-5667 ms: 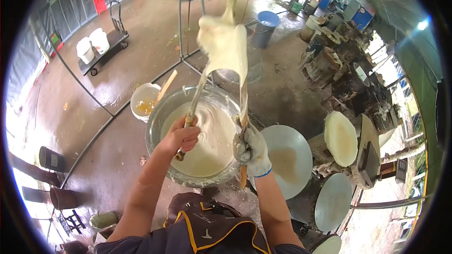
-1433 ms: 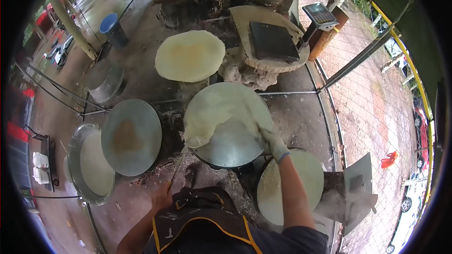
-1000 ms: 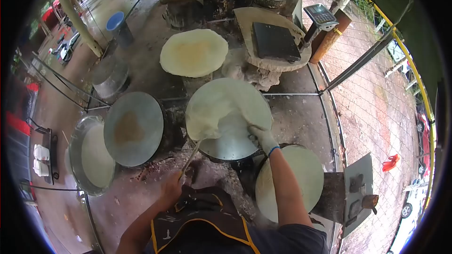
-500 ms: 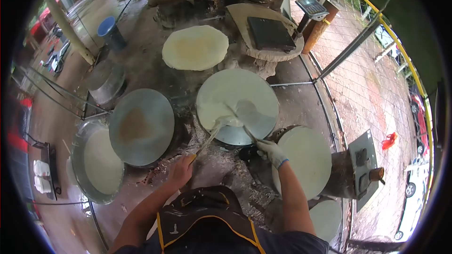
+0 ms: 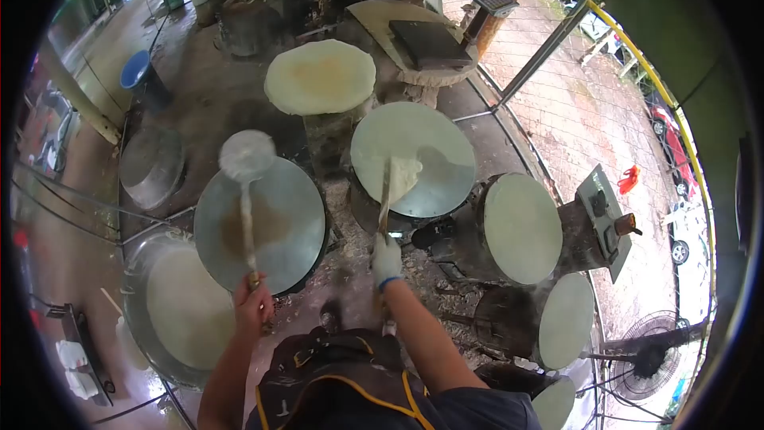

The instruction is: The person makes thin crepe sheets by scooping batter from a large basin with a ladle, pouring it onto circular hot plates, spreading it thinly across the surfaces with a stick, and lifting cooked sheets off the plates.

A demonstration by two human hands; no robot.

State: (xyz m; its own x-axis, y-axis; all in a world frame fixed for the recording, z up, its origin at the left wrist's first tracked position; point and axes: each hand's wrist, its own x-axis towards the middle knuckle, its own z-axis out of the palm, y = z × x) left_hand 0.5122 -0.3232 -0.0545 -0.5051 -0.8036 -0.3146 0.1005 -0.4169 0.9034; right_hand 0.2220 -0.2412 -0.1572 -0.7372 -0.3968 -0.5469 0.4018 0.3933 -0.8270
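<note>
My left hand, bare, is closed around the handle of a long ladle. The ladle's whitish bowl hangs over the far edge of a round griddle with a brown patch in its middle. In a pale glove, my right hand grips a long, flat wooden stick. Its far end is at the batter on another round griddle ahead. A thin pale layer covers much of that griddle, while a bare grey area shows on its right.
At lower left stands a big basin of white batter. A large flatbread lies on a stand at the back. More pale-covered griddles line the right side. A black slab rests on a wooden board; a fan stands at lower right.
The ladle has left the front griddle and swung left with my left hand, over the brown-patched griddle. My right hand has moved left and down, its stick now pointing nearly straight ahead. The view has shifted.
</note>
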